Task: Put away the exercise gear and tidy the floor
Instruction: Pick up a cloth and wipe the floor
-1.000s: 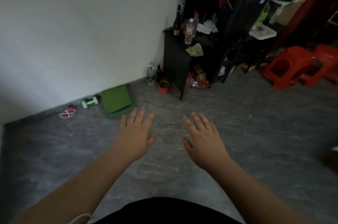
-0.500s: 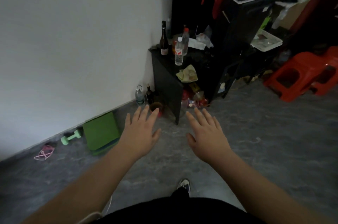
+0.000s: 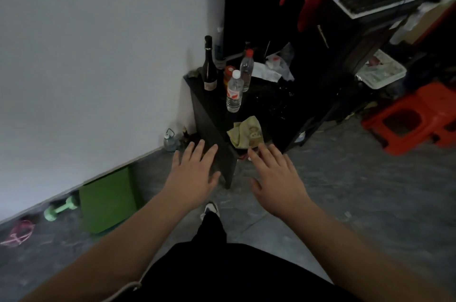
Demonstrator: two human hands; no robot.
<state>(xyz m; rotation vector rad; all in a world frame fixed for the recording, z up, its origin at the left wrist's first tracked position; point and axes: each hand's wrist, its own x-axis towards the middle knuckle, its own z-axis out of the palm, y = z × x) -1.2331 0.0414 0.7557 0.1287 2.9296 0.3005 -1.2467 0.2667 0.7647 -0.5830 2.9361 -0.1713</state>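
Bare forearms, no sleeves reaching the hands. Below the left hand (image 3: 193,173) and right hand (image 3: 276,182): black top (image 3: 234,274), black trousers (image 3: 211,229), a dark shoe with white toe (image 3: 210,208), a pale cord (image 3: 128,288).

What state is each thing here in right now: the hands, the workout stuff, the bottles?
left hand: open, holding nothing
right hand: open, holding nothing
green mat: folded, on the floor by the wall
green dumbbell: lying on the floor
pink band: loose on the floor
wine bottle: upright
water bottle: upright, capped

Dim room: white wall (image 3: 98,54), grey floor (image 3: 345,203), black cabinet (image 3: 212,129).
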